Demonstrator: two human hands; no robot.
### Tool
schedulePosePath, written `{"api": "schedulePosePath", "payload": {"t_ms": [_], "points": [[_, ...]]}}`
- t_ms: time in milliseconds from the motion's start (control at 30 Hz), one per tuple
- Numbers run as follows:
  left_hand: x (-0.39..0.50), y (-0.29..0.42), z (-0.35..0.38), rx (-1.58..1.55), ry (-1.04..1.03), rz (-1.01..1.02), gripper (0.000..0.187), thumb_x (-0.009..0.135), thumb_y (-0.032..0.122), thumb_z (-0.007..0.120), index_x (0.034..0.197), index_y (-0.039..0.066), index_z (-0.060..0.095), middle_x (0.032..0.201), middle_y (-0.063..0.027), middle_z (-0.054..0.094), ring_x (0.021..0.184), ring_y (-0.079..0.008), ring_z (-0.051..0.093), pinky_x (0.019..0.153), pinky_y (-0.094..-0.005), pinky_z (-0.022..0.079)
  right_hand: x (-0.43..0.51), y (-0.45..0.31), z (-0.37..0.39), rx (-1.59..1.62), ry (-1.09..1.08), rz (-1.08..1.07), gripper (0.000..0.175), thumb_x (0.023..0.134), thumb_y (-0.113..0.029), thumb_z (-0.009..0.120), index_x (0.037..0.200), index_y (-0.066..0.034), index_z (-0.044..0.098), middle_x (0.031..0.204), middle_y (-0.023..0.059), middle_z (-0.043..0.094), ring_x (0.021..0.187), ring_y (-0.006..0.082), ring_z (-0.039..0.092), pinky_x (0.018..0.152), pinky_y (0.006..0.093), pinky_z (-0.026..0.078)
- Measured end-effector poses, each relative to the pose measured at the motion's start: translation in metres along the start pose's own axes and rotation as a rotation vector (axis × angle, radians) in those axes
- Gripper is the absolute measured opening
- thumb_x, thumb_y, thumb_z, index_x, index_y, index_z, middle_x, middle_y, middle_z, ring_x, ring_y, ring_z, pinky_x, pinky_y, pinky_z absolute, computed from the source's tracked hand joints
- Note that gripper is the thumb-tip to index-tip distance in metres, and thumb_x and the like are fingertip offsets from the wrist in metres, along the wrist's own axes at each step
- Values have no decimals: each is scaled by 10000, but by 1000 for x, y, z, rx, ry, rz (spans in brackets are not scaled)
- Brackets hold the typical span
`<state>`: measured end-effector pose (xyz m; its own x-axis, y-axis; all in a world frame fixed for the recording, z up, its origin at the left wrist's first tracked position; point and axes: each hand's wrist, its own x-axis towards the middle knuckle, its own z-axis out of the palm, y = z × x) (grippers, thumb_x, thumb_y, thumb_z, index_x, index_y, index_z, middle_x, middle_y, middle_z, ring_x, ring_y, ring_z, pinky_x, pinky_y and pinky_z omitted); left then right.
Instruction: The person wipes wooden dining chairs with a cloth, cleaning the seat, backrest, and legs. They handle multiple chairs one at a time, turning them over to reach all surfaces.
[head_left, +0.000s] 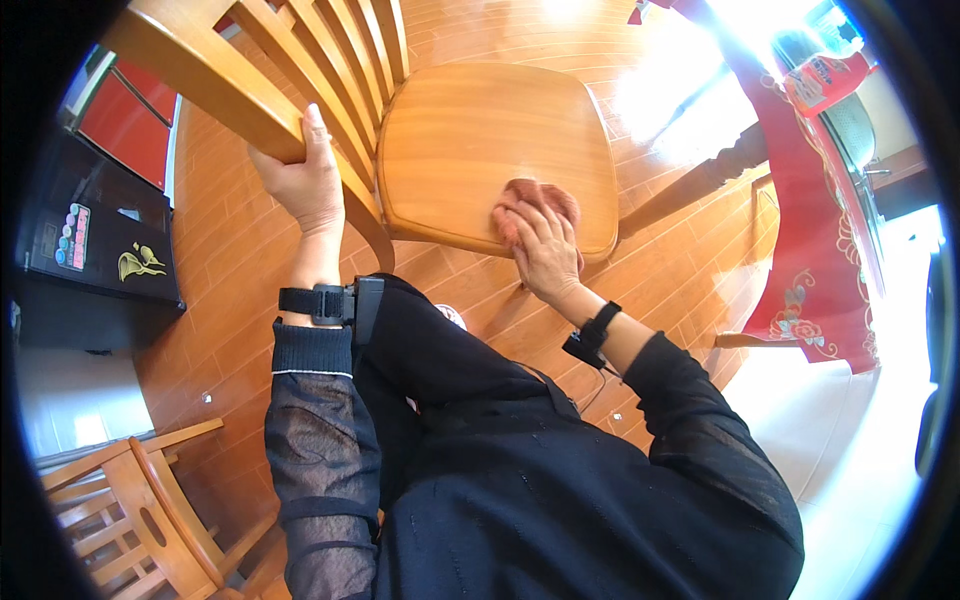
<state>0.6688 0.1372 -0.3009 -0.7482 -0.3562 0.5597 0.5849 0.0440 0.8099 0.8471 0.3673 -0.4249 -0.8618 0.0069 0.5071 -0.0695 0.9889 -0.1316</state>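
Note:
A wooden chair stands before me, its slatted backrest (330, 82) on the left and its flat seat (487, 135) to the right of that. My left hand (311, 176) grips the side post of the backrest, thumb on top. Under my right hand (547, 251) a reddish-brown cloth (536, 195) lies bunched against the seat near its front right corner. The fingers press down on the cloth and partly hide it. Black straps with small devices circle both wrists.
On the right, a table with a red embroidered tablecloth (795, 262) carries a red-labelled bottle (825, 82); its turned wooden leg (690, 184) stands near the seat. A dark cabinet (97, 217) with stickers is at left. Another wooden chair (142, 517) is at lower left, on the wood-look floor (225, 315).

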Motion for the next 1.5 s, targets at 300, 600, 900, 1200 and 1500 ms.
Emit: {"api": "schedulePosePath", "payload": {"t_ms": [300, 600, 900, 1200, 1500], "points": [[-3, 7, 2, -32, -69, -30, 403, 857, 234, 709, 1074, 6, 457, 905, -115, 611, 734, -159, 654, 700, -256, 550, 7, 23, 1, 32, 77, -166, 425, 744, -188, 661, 1155, -106, 587, 1232, 71, 561, 1151, 279, 533, 934, 417, 437], [-25, 12, 35, -70, -256, 10, 559, 785, 160, 770, 1196, -39, 448, 1096, -123, 556, 995, -179, 558, 897, -321, 455, 23, 112, 11, -45, 384, 63, 358, 825, -226, 588, 1155, -89, 589, 1238, 69, 573, 1177, 307, 501, 1040, 456, 315], [-46, -1, 53, 11, -145, 29, 272, 882, 263, 613, 862, -7, 586, 804, -94, 606, 747, -191, 603, 724, -339, 487, 12, 136, 62, 690, 1127, 514, 514, 982, -363, 412, 1296, 43, 420, 975, 69, 497, 707, 95, 471, 608, 206, 378], [-50, -13, 54, 161, -34, -44, 377, 883, 403, 540, 798, 39, 580, 763, -103, 619, 789, -201, 636, 813, -363, 519, -78, 183, 199, 421, 893, 1038, 415, 1015, -280, 350, 1321, -4, 396, 1342, 96, 462, 1196, 214, 487, 962, 327, 421], [-49, -24, 48, 322, -24, 13, 450, 886, 490, 449, 822, 68, 591, 774, -98, 638, 820, -192, 656, 829, -347, 541, -144, 251, 310, 1612, 690, 2127, 206, 895, -338, 535, 951, -139, 541, 865, 112, 620, 703, 251, 595, 533, 481, 500]]}}
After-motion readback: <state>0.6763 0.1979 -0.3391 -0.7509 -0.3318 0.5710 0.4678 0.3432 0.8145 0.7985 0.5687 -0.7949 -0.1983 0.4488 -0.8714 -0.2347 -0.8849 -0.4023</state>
